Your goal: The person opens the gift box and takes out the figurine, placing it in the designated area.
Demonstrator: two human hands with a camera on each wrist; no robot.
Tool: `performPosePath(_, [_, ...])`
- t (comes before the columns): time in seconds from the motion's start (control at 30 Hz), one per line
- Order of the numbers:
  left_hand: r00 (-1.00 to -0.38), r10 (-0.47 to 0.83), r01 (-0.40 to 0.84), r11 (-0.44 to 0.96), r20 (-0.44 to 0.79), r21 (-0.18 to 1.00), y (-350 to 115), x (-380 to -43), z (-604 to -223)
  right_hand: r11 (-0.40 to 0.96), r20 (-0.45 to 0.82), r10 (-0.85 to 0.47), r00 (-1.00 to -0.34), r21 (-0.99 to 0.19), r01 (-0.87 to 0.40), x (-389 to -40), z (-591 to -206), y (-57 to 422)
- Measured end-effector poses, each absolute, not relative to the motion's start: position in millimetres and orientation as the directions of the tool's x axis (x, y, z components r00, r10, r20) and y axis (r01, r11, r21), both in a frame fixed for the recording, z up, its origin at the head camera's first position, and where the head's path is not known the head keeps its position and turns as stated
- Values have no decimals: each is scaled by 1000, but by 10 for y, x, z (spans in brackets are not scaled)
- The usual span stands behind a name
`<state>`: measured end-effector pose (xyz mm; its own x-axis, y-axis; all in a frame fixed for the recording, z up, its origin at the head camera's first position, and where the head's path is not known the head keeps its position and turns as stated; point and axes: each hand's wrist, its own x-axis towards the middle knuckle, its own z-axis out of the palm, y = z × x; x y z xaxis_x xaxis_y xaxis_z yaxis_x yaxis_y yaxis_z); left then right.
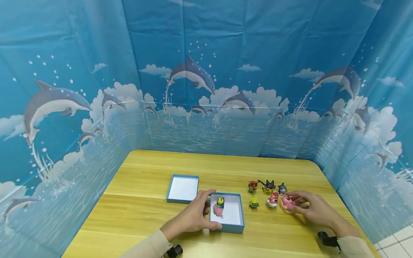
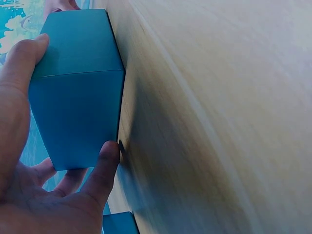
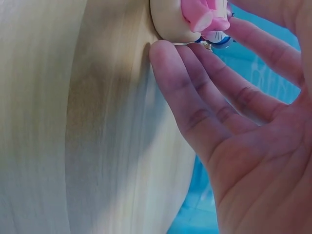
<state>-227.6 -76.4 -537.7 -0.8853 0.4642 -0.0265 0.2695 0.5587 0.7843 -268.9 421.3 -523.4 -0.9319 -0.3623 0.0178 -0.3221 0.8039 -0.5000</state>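
Observation:
My left hand (image 1: 195, 215) spans the left side of a blue square box (image 1: 227, 228) with a white inside, gripping it between thumb and fingers. Inside the box, at its left, lie a pink figurine (image 1: 218, 210) and a yellow-and-dark figurine (image 1: 221, 202). The left wrist view shows the thumb on one wall of the box (image 2: 75, 119) and fingertips at another edge. At the right, my right hand (image 1: 311, 208) holds a pink bear figurine (image 1: 288, 202) on a round cream base between thumb and fingers. In the right wrist view only part of this bear (image 3: 197, 14) shows.
A shallow blue lid (image 1: 183, 188) with a white inside lies behind my left hand. Left of the bear stand a red-and-white figurine (image 1: 272, 200), a lime-green one (image 1: 254, 203), a red-brown one (image 1: 253, 186), a black-and-yellow one (image 1: 268, 186) and a grey one (image 1: 282, 188). A dolphin-print curtain (image 1: 206, 132) borders the wooden table (image 1: 135, 200).

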Motion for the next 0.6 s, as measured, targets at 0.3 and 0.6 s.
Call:
performPosePath(0.3, [-884,467,279,558,-18,781,-765,-2259,-5380,807,-11,-338,-941,-518,-284,-2677,-5199,4236])
performPosePath(0.6, [-884,467,279,559,-18,781,-776,-2270,-5374,830,54,-297,-953,-479,-286,-2638,-5127,4202])
